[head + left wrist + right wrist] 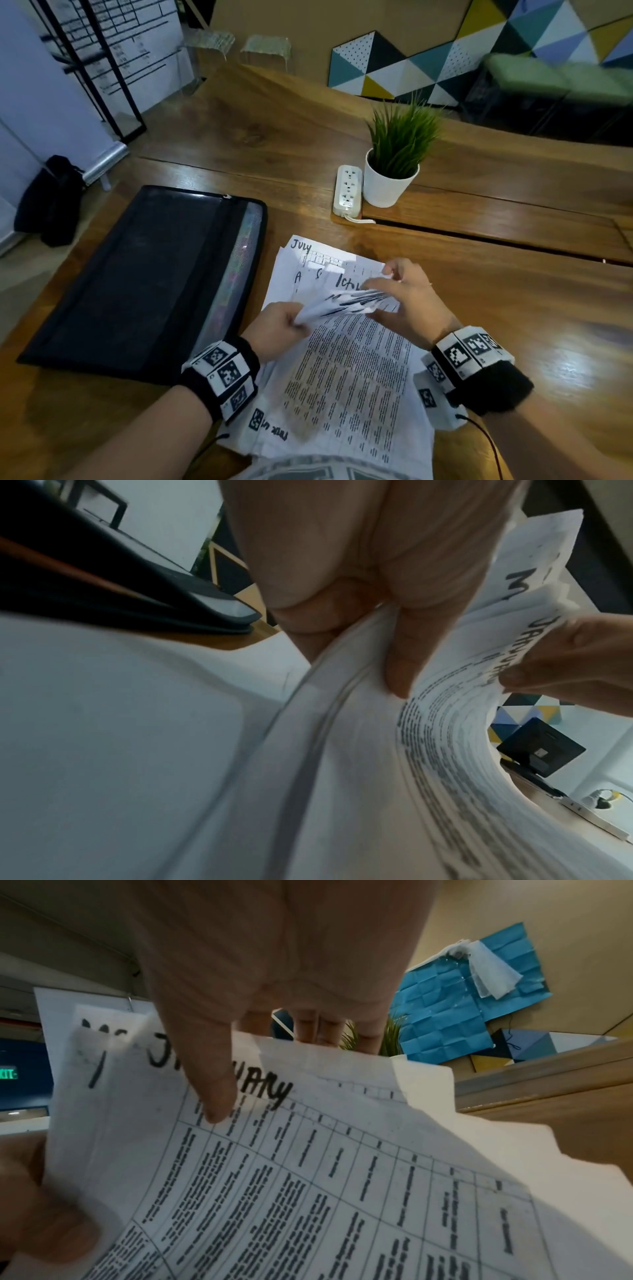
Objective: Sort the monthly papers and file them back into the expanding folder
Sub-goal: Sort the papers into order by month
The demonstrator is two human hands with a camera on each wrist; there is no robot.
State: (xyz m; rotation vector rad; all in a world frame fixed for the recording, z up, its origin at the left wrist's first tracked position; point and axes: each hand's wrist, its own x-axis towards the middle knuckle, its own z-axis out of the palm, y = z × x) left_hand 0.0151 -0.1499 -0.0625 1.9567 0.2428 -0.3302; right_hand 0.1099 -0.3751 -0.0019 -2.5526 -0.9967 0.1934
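Note:
A stack of printed monthly papers [346, 383] lies on the wooden table in front of me, with a sheet marked "JULY" [301, 247] showing at its far end. My left hand [296, 320] grips the lifted top edges of several sheets, thumb on top [397, 674]. My right hand [380, 279] pinches the same bundle from the right. Its thumb [212, 1091] lies over the handwritten "JANUARY" heading of the top sheet [308, 1177], and its fingers are behind. The black expanding folder [144, 277] lies flat to the left, with coloured tabs along its right edge.
A white potted plant [390, 185] and a white power strip [347, 192] stand beyond the papers. Bare wooden table [513, 308] stretches to the right. A black bag [51, 202] sits on the floor at the far left.

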